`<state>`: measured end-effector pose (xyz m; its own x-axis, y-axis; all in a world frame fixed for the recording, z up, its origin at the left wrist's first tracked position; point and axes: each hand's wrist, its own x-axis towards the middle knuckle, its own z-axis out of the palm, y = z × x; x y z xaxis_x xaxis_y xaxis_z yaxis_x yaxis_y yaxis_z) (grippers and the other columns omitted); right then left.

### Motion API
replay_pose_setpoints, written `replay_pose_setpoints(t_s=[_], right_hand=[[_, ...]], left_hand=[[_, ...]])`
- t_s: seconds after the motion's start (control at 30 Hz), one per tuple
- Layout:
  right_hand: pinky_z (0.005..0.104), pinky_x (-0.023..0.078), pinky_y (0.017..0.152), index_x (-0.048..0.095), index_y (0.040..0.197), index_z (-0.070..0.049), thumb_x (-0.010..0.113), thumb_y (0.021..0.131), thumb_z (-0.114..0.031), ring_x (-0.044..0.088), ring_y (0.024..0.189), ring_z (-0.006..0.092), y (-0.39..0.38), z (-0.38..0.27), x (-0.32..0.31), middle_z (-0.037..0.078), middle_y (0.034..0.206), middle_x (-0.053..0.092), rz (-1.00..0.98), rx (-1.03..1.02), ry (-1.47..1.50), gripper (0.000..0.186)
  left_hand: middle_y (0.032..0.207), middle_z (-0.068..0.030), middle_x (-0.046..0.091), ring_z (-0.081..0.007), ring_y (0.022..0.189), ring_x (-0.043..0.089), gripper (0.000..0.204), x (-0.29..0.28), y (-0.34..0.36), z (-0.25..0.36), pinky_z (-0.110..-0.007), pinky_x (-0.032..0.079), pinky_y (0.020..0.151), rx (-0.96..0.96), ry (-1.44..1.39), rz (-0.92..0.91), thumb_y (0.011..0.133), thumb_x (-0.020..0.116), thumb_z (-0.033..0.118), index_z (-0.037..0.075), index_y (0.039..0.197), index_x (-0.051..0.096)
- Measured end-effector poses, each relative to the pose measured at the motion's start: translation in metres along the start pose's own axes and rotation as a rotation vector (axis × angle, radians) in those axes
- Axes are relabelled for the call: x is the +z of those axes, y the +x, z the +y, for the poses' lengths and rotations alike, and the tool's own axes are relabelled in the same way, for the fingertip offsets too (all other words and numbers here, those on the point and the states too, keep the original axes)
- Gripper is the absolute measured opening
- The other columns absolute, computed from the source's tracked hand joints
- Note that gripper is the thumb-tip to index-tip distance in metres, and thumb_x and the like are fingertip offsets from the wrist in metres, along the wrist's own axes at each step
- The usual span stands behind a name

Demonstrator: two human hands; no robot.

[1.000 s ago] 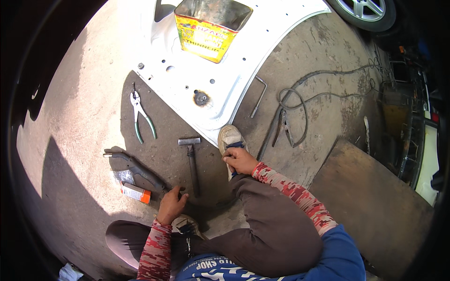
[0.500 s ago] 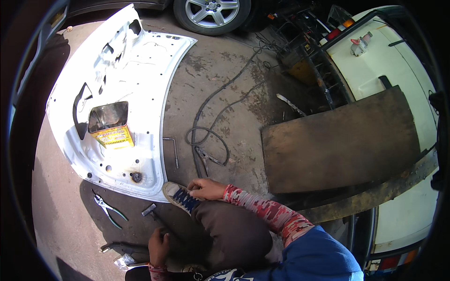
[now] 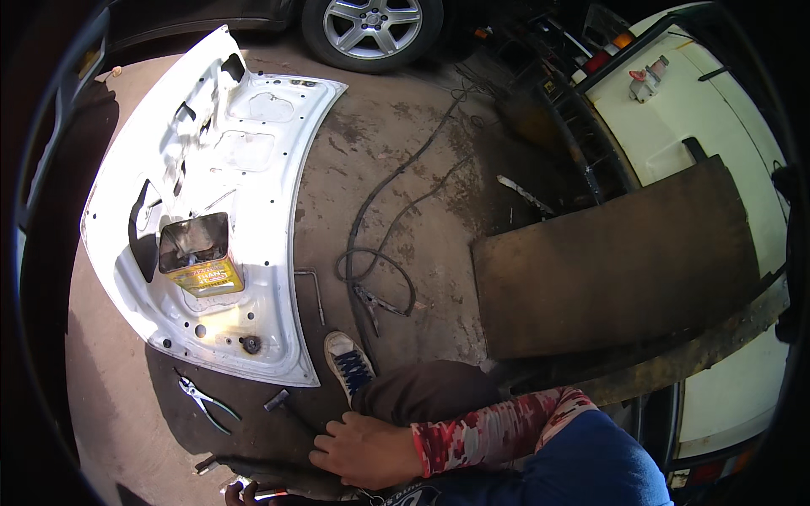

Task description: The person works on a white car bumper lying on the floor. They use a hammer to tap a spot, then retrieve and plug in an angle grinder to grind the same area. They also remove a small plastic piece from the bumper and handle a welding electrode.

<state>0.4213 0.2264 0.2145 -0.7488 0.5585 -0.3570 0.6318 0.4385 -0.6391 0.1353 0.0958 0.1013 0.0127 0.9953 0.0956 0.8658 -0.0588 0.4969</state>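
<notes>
Worn, stained floor (image 3: 337,202) — car wheel (image 3: 373,32) beyond

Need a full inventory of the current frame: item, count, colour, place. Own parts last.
car panel: 1, white, left, on floor
square tin: 1, yellow, on panel
pliers: 1, silver and green, below panel
hammer: 1, grey head, right of pliers
torch: 1, black, lower left
orange-and-white item: 1, by left hand, mostly hidden
L-shaped wrench: 1, grey, right of panel
cable: looped, dark, mid-floor, count unclear
clamp: 1, grey, at cable loop
wheel: 1, silver and black, top
board: 1, brown, right
vehicle body: 1, cream, far right
shoe: 1, beige, centre
right sleeve: 1, red patterned, lower right
right hand: 1, bare, lower centre
left hand: 1, lower edge, cut off
</notes>
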Motion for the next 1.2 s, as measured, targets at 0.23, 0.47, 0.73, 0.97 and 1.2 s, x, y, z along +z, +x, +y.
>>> replay_pose_setpoints(t_s=[0.23,0.47,0.73,0.97,1.2], right_hand=[[0.0458,0.056,0.076,0.067,0.123,-0.009,0.067,0.096,-0.029,0.071,0.091,0.0315,0.018,0.023,-0.056,0.014,0.102,0.073,-0.019,-0.074,0.227,0.034],[0.0514,0.051,0.089,0.062,0.116,-0.003,0.063,0.089,-0.017,0.066,0.103,0.0423,-0.091,0.032,-0.095,0.02,0.107,0.068,-0.015,0.322,0.472,0.031],[0.0454,0.052,0.089,0.066,0.122,-0.007,0.063,0.094,-0.027,0.069,0.101,0.0352,-0.31,0.062,-0.332,0.018,0.105,0.072,0.312,0.814,0.757,0.035],[0.0451,0.055,0.084,0.071,0.108,-0.006,0.062,0.091,-0.025,0.07,0.095,0.033,-0.461,0.144,-0.346,0.016,0.098,0.073,0.011,1.226,0.645,0.027],[0.0463,0.057,0.079,0.073,0.095,-0.006,0.065,0.083,-0.019,0.071,0.087,0.0329,-0.527,0.137,-0.328,0.013,0.09,0.072,0.011,0.439,0.206,0.02]], left_hand=[[0.142,-0.0142,0.049,-0.0393,0.136,0.043,0.049,-0.036,0.078,0.142,-0.056,0.042,0.105,-0.149,0.081,-0.495,0.099,0.054,0.048,0.011,0.132,0.058],[0.138,-0.018,0.052,-0.0407,0.123,0.052,0.047,-0.095,0.135,0.318,-0.058,0.044,0.099,-0.209,0.154,-0.745,0.096,0.057,0.043,0.013,0.132,0.058],[0.127,-0.0171,0.054,-0.039,0.114,0.054,0.039,-0.165,0.269,0.49,-0.056,0.047,0.093,-0.285,0.087,-0.861,0.093,0.059,0.037,0.012,0.122,0.058],[0.118,-0.0163,0.056,-0.0376,0.107,0.057,0.032,-0.182,0.424,0.614,-0.054,0.048,0.088,-0.336,0.056,-0.895,0.091,0.06,0.032,0.01,0.114,0.059],[0.109,-0.0155,0.058,-0.0361,0.099,0.059,0.025,-0.209,0.535,0.696,-0.052,0.05,0.082,-0.408,-0.006,-0.871,0.088,0.062,0.027,0.009,0.106,0.059]])
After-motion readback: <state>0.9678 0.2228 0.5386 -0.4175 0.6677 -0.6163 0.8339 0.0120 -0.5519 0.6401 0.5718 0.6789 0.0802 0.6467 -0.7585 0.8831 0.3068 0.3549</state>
